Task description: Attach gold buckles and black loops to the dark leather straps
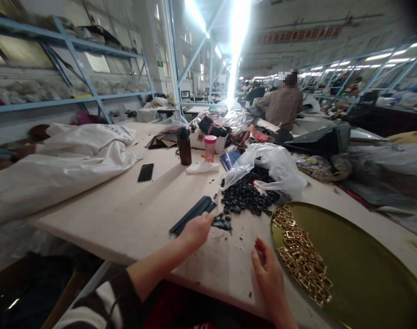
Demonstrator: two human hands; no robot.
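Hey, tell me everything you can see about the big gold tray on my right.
The tray is large, shallow and rounded, with a smooth, olive-gold surface that looks like metal and a thin, shiny rim. It lies flat on the pale table and runs out of the picture at the lower right. Small gold-coloured rectangular frames are heaped along its left side. Your right hand is close beside its left edge; whether they touch is hard to tell.

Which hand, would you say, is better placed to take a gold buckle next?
Probably the right hand: it is beside the tray of buckles; the left hand is farther off, by the strips.
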